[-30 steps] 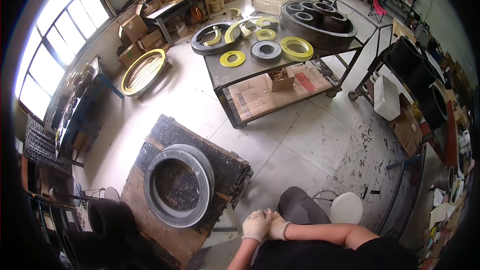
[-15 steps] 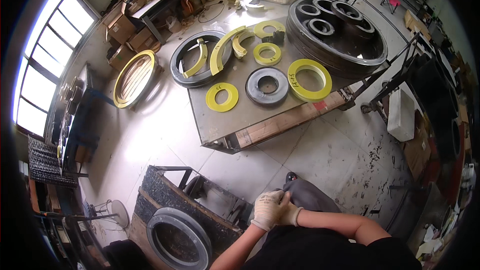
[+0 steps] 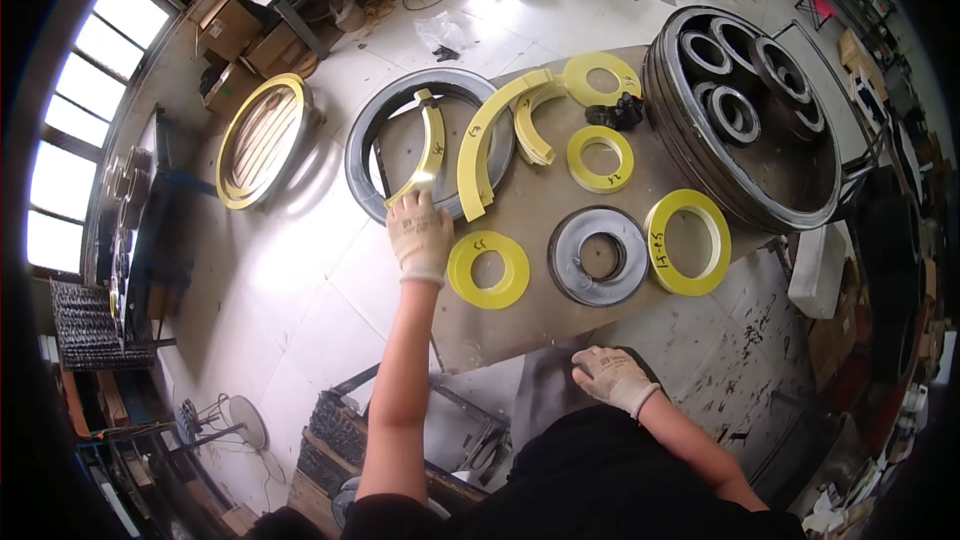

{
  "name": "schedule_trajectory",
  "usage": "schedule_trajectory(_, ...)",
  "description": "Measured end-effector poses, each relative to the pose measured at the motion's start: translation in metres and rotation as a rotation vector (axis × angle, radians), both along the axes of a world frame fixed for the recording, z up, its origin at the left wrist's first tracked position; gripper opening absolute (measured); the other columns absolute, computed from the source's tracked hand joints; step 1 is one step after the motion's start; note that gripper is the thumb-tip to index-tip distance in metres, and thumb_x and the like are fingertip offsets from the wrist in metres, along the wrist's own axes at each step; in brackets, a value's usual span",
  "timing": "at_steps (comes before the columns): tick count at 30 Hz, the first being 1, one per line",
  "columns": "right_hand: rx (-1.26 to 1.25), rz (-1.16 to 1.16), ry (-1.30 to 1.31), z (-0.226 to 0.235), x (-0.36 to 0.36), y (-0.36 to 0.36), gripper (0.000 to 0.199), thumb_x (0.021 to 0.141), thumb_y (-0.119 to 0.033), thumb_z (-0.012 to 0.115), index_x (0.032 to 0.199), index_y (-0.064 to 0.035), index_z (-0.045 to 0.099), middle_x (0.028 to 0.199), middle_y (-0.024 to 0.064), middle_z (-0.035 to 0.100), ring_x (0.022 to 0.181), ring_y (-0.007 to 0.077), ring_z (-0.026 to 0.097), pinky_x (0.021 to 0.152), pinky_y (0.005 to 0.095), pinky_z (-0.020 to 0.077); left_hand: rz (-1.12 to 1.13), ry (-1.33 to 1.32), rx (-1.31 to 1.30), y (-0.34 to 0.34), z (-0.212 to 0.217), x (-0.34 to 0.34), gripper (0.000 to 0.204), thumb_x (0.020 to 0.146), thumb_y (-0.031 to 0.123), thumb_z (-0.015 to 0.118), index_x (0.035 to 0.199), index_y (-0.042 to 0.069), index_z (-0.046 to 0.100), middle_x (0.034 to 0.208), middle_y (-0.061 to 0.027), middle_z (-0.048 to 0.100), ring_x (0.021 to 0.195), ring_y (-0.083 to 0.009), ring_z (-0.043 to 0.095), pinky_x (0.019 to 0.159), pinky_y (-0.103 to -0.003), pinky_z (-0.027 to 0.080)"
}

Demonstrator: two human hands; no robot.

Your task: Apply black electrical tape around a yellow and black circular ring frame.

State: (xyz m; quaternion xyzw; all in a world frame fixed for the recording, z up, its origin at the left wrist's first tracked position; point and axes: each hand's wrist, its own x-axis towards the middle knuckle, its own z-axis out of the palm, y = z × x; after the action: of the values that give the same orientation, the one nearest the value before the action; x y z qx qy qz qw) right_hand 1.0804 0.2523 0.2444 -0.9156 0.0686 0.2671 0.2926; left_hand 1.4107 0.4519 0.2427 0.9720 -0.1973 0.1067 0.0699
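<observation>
My left hand (image 3: 420, 240), in a pale work glove, reaches out to the near left edge of the table. Its fingers are stretched forward, with the tips at the near end of a yellow curved segment (image 3: 432, 145) and over the rim of a large dark grey ring (image 3: 365, 165). Whether they press on the segment or the ring is hard to tell. Down by my knee is my right hand (image 3: 612, 378), also gloved, fingers loosely bent and apart, holding nothing visible. A flat yellow ring (image 3: 461, 262) lies just right of my left hand.
More yellow curved segments (image 3: 478, 155), a grey ring (image 3: 571, 282) and a thick yellow ring (image 3: 660, 230) lie on the table (image 3: 500, 345). A big dark drum-like ring (image 3: 660, 130) holding smaller rings stands at right. A yellow-rimmed disc (image 3: 228, 180) leans on the left.
My hands were together near my lap and have parted. The left has reached forward to the large grey ring; the right has moved beside my knee. The table appears closer.
</observation>
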Motion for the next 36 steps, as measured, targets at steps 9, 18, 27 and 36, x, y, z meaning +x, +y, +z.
schedule_trajectory(9, 0.109, -0.022, 0.059, 0.003, 0.039, -0.008, 0.036, 0.097, -0.038, 0.052, 0.116, -0.0112, 0.067, 0.112, 0.0179, 0.069, 0.106, 0.0365, 0.067, 0.096, 0.0474, 0.0504, 0.337, 0.489, 0.209, -0.040, -0.089, 0.142, 0.042, 0.091, 0.026, 0.062, 0.128, 0.008, 0.054, 0.126, -0.0157, 0.068, 0.112, -0.0343, 0.070, 0.093, -0.048, 0.055)
schedule_trajectory(18, 0.158, -0.126, 0.014, 0.023, 0.068, -0.033, 0.043, 0.100, -0.042, 0.053, 0.122, -0.0086, 0.067, 0.117, 0.0193, 0.069, 0.110, 0.0359, 0.066, 0.100, 0.0446, 0.0496, 0.170, 0.550, -0.354, 0.005, 0.023, 0.091, 0.045, 0.089, 0.032, 0.076, 0.116, 0.001, 0.057, 0.090, -0.0156, 0.072, 0.081, -0.0289, 0.072, 0.074, -0.042, 0.056)
schedule_trajectory(27, 1.429, -0.597, -0.288, 0.109, 0.174, -0.035, 0.076, 0.097, -0.053, 0.066, 0.150, -0.0034, 0.043, 0.146, 0.0132, 0.053, 0.139, 0.0237, 0.048, 0.119, 0.0388, 0.0341, -0.341, 1.524, -1.017, -0.039, 0.115, -0.061, 0.085, 0.080, 0.039, 0.090, 0.140, -0.007, 0.049, 0.117, -0.0127, 0.067, 0.111, -0.0195, 0.062, 0.097, -0.031, 0.049)
schedule_trajectory(36, 1.047, -0.690, -0.434, 0.147, 0.148, -0.062, 0.049, 0.088, -0.021, 0.083, 0.126, -0.0027, 0.058, 0.112, 0.0139, 0.072, 0.106, 0.0227, 0.070, 0.096, 0.0406, 0.0556, -0.476, 0.717, -0.747, -0.065, 0.051, 0.032, 0.043, 0.090, 0.021, 0.075, 0.126, 0.001, 0.063, 0.128, -0.0172, 0.064, 0.124, -0.0357, 0.059, 0.109, -0.044, 0.043)
